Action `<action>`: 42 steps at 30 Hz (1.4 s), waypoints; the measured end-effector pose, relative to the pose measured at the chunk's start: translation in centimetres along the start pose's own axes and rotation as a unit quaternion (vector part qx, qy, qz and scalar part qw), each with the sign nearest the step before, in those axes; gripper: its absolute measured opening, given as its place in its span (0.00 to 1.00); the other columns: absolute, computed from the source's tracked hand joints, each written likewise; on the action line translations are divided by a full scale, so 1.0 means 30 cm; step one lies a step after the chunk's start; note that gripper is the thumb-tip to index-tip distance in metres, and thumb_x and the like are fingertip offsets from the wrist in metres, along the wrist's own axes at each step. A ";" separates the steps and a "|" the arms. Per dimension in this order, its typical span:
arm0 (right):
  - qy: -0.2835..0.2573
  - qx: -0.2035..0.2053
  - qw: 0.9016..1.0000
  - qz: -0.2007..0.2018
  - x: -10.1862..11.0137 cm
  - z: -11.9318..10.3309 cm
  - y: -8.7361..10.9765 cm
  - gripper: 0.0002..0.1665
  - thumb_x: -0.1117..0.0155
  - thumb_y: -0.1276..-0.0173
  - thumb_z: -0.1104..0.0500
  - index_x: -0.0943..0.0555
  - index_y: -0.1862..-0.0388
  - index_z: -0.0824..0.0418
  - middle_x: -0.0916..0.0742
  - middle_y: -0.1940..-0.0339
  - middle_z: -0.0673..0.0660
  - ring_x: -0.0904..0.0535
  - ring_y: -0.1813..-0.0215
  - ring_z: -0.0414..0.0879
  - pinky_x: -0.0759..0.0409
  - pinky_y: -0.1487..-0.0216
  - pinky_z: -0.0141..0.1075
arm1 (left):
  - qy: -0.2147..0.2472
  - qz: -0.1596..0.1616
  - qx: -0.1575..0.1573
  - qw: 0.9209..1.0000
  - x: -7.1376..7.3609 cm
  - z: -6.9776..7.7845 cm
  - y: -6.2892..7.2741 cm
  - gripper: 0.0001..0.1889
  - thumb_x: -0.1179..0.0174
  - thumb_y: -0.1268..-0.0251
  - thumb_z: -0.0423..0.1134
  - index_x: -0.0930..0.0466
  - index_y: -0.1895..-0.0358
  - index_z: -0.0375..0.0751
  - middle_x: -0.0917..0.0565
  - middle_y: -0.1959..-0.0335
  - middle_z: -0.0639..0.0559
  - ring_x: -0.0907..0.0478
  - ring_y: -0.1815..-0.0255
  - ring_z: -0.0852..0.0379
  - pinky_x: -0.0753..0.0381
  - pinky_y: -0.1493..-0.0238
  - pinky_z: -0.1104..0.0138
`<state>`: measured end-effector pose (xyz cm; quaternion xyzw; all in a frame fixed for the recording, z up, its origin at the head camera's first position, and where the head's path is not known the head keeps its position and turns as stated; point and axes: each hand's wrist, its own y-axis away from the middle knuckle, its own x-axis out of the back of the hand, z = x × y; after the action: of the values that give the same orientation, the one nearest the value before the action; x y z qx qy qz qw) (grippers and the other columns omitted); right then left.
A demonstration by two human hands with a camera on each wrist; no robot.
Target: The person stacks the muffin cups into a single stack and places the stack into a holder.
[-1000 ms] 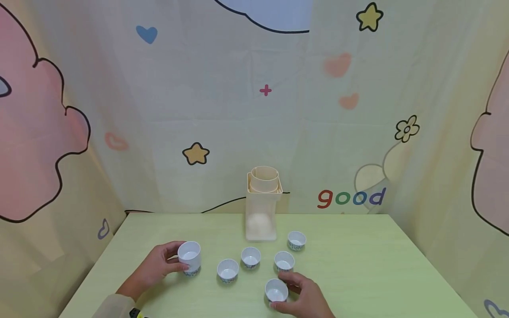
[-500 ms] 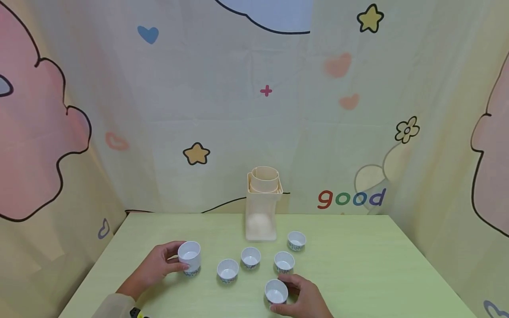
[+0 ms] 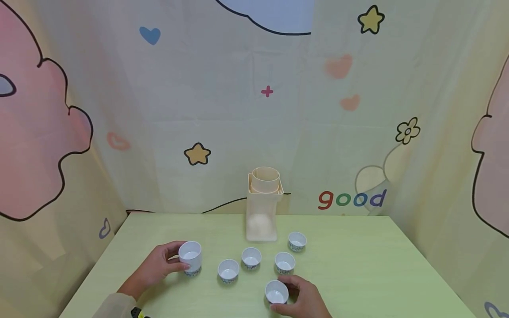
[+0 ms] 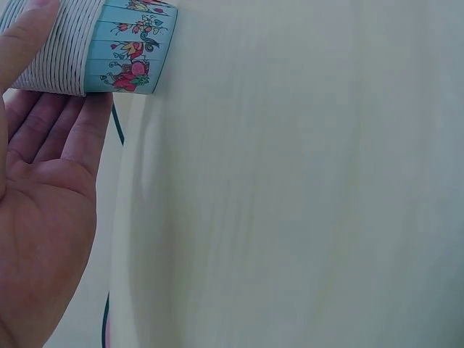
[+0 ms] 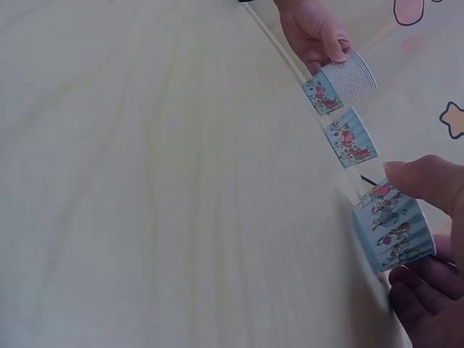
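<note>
My left hand [image 3: 159, 265] grips a stack of nested paper cups [image 3: 190, 256] at the table's left, thumb on the near side. The left wrist view shows the stack's many white rims [image 4: 54, 51] and a light-blue flowered cup [image 4: 134, 47] at its bottom end. My right hand [image 3: 304, 298] pinches a single paper cup [image 3: 276, 291] at the front, thumb on the near side and fingers behind. This cup stands upright, white inside, with flowers and birds on its blue wall [image 5: 395, 225]. Between the hands sit two upright cups, a left one [image 3: 228, 270] and a right one [image 3: 251, 257].
Two more upright cups stand beyond my right hand, a nearer one [image 3: 284, 262] and a farther one [image 3: 297, 241]. A cream holder [image 3: 260, 221] with a round tube [image 3: 265, 180] on top stands at the back of the pale green table [image 3: 358, 265]. A printed curtain [image 3: 222, 97] surrounds it.
Both hands keep their grip on the stack and the cup. The right hand has shifted very slightly; the whole head view has drifted a little, and the cups stay in place.
</note>
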<state>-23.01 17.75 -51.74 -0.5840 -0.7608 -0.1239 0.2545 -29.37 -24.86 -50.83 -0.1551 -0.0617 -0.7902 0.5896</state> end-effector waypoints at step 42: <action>-0.128 0.004 0.992 0.004 -0.043 -0.116 -0.059 0.39 0.15 0.47 0.58 0.20 0.39 0.71 0.15 0.42 0.65 0.16 0.47 0.44 0.16 0.46 0.26 | -0.001 0.008 -0.003 1.000 0.002 -0.007 -0.001 0.38 0.23 0.45 0.39 0.28 0.32 0.28 0.23 0.33 0.31 0.22 0.33 0.36 0.15 0.40 0.63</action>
<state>-23.60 14.48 -49.30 -0.5970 -0.7854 -0.0438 0.1576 -29.46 -24.97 -51.01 -0.1580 -0.0582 -0.7855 0.5956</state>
